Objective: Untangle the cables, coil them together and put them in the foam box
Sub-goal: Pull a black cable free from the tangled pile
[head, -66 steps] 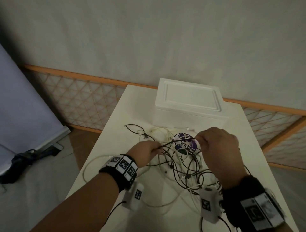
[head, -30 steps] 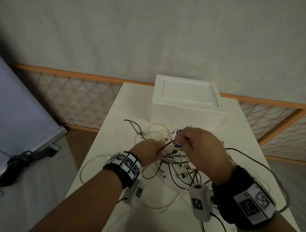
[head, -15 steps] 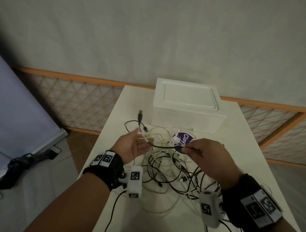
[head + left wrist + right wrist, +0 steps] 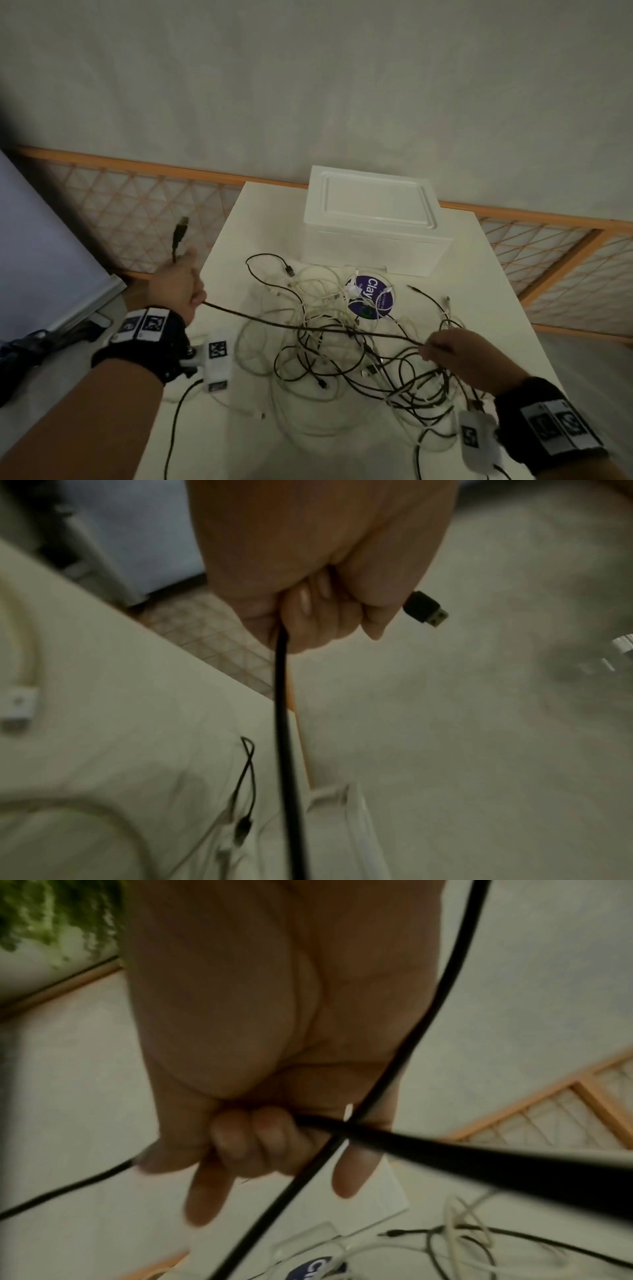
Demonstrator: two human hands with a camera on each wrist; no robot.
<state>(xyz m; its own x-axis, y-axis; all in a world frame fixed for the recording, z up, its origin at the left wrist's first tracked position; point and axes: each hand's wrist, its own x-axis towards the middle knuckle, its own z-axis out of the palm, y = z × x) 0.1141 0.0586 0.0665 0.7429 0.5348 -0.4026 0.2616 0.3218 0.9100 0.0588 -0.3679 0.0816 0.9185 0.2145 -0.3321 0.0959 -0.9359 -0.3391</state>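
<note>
A plain grey wall and a low wooden lattice fence (image 4: 144, 205) back a white worktop (image 4: 479, 274). On the worktop lies a tangle of black and white cables (image 4: 342, 349), spread from the middle to the near right edge. One black cable (image 4: 308, 327) is stretched taut above the heap between the two hands. The left hand (image 4: 178, 284), out past the worktop's left edge, has its fingers (image 4: 308, 607) curled round that cable, with the USB plug (image 4: 180, 233) sticking up out of the fist. The right hand (image 4: 469, 359) pinches the same cable between thumb and curled fingers (image 4: 246, 1137), just above the tangle. The foam box (image 4: 373, 222) stands at the far end with its lid on, touching no cable. A purple round label (image 4: 371, 296) lies under the strands near the box.
</note>
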